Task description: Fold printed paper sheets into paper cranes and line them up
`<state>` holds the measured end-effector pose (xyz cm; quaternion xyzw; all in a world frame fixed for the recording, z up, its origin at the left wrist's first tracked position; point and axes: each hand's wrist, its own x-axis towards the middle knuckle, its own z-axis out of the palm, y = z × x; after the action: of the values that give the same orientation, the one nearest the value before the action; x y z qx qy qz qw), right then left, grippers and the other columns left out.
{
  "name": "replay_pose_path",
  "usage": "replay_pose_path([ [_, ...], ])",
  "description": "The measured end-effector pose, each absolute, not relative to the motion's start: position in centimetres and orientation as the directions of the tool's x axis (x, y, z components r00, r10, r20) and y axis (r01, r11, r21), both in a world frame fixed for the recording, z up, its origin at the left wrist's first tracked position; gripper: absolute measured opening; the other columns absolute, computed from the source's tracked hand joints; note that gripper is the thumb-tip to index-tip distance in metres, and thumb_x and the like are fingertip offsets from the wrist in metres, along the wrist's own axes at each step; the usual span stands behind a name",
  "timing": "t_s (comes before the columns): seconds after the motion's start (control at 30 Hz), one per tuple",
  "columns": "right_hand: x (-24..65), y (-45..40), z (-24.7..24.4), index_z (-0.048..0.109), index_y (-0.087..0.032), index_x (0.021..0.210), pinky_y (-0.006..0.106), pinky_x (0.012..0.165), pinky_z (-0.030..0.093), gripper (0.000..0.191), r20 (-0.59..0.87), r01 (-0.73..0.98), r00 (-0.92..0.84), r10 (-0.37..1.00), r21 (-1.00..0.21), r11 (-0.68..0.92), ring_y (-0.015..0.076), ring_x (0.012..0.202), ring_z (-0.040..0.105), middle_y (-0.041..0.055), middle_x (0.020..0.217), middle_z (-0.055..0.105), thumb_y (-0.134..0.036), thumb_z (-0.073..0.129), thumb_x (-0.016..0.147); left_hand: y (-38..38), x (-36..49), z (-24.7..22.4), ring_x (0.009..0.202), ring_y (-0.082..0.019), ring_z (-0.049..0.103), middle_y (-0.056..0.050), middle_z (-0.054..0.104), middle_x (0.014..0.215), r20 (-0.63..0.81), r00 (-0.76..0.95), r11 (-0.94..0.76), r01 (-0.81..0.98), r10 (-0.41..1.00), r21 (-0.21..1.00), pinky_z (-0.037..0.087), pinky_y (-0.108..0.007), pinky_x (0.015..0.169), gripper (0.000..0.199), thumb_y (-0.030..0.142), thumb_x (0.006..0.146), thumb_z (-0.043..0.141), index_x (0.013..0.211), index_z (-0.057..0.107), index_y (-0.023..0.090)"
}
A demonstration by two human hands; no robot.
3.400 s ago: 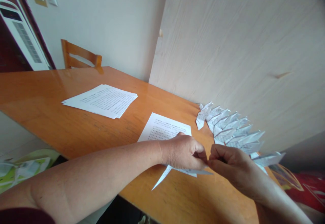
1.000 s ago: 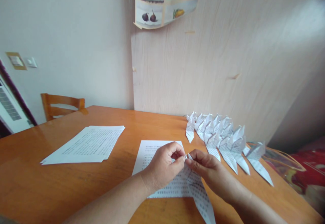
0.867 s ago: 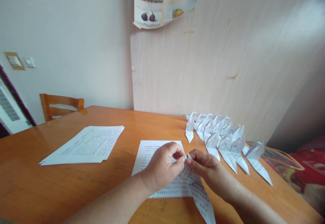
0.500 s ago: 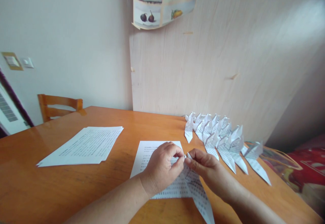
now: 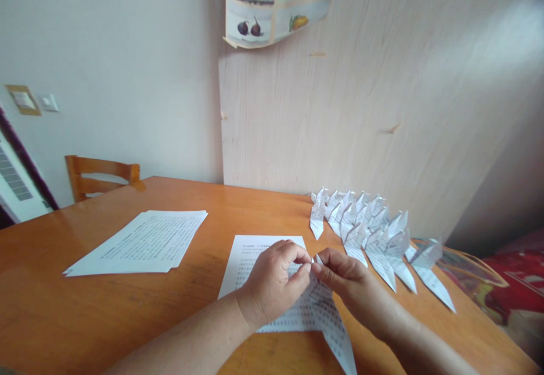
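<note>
Pinching folded paper [image 5: 336, 329] in left hand [image 5: 274, 281] and right hand [image 5: 346, 276], over printed sheet [image 5: 236, 259]. Press tip [image 5: 313, 260] lightly (likely fragile).

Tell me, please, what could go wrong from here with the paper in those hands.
The left hand and right hand meet at a tiny tip of the folded paper, so a hard pinch might tear it or set a crooked crease.

The printed sheet lies loose beneath them and could be shifted or creased.

The folded paper figures are closely grouped beyond the right hand; a careless sweep might topple some.
</note>
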<state>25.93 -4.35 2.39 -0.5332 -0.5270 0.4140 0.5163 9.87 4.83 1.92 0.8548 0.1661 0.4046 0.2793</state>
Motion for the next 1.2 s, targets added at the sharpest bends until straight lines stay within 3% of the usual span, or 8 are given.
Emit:
replay_pose_path([
  [0.27, 26.0, -4.5, 2.6, 0.064, -0.02, 0.081, 0.027, 0.063, 0.036, 0.035, 0.088, 0.153, 0.116, 0.989, -0.986, 0.07, 0.0132, 0.067, 0.046, -0.0018, 0.071, 0.056, -0.055, 0.064, 0.089, 4.7, 9.6, 2.2, 0.088, -0.017, 0.064, -0.004, 0.067, 0.093, 0.572, 0.602, -0.724, 0.015, 0.558, 0.69, 0.05, -0.03, 0.083, 0.009, 0.014, 0.086, 0.055, 0.092, 0.06, 0.02],
  [0.5, 25.9, -4.4, 2.6, 0.058, -0.02, 0.075, 0.028, 0.065, 0.035, 0.042, 0.09, 0.138, 0.104, 0.99, -0.988, 0.075, 0.0128, 0.067, 0.045, -0.0024, 0.071, 0.054, -0.059, 0.065, 0.086, 4.7, 9.7, 2.0, 0.09, -0.016, 0.063, -0.004, 0.066, 0.095, 0.574, 0.603, -0.712, -0.014, 0.554, 0.702, 0.05, -0.029, 0.084, 0.01, 0.016, 0.088, 0.056, 0.097, 0.06, 0.019],
  [0.9, 26.4, -4.3, 2.0, 0.055, -0.02, 0.075, 0.028, 0.064, 0.032, 0.044, 0.097, 0.155, 0.088, 0.991, -0.984, 0.083, 0.0129, 0.067, 0.04, -0.0028, 0.069, 0.048, -0.062, 0.065, 0.085, 4.8, 9.8, 2.0, 0.083, -0.017, 0.06, -0.001, 0.063, 0.084, 0.607, 0.609, -0.756, -0.017, 0.511, 0.654, 0.046, -0.03, 0.081, 0.007, 0.014, 0.087, 0.056, 0.086, 0.061, 0.019],
  [1.03, 26.4, -4.3, 2.0, 0.056, -0.02, 0.075, 0.028, 0.063, 0.031, 0.043, 0.109, 0.164, 0.078, 0.991, -0.982, 0.095, 0.0126, 0.067, 0.039, -0.0032, 0.069, 0.047, -0.061, 0.065, 0.085, 4.7, 9.8, 2.3, 0.082, -0.016, 0.058, -0.001, 0.062, 0.084, 0.559, 0.623, -0.693, -0.037, 0.547, 0.72, 0.045, -0.029, 0.079, 0.006, 0.016, 0.088, 0.056, 0.085, 0.061, 0.018],
  [1.2, 26.5, -4.3, 1.6, 0.06, -0.02, 0.076, 0.027, 0.062, 0.032, 0.038, 0.126, 0.175, 0.076, 0.989, -0.978, 0.111, 0.0122, 0.067, 0.039, -0.0035, 0.07, 0.048, -0.056, 0.066, 0.087, 4.9, 9.7, 2.7, 0.079, -0.015, 0.055, 0.0, 0.061, 0.081, 0.401, 0.68, -0.501, -0.057, 0.614, 0.863, 0.044, -0.027, 0.073, 0.009, 0.02, 0.089, 0.055, 0.082, 0.06, 0.017],
])
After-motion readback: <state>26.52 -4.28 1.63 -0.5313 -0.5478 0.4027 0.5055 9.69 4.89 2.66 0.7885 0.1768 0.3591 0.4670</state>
